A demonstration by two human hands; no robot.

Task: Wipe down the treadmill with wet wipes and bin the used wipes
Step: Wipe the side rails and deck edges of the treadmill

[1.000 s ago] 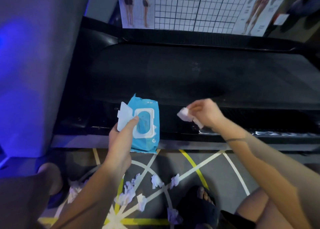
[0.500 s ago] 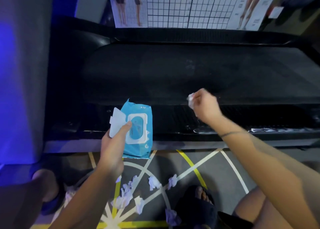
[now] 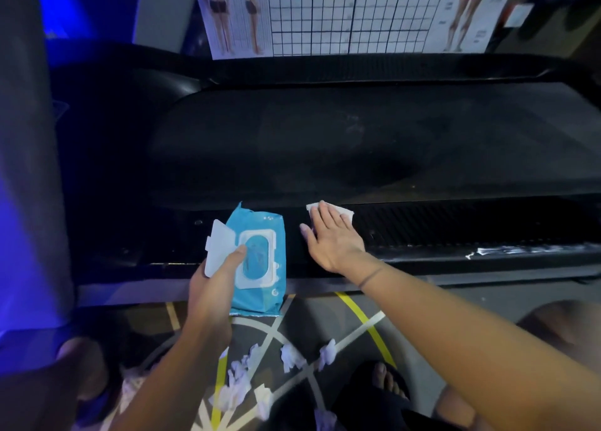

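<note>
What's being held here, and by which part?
The left hand grips the blue wipes pack along the side with the open flap, thumb on the lid frame. The right hand grips nothing; it presses a white wipe flat.

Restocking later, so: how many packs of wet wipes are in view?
1: the blue pack, lid flipped open, gripped by the left hand over the near edge of the treadmill. Others may be hidden out of frame.
</note>
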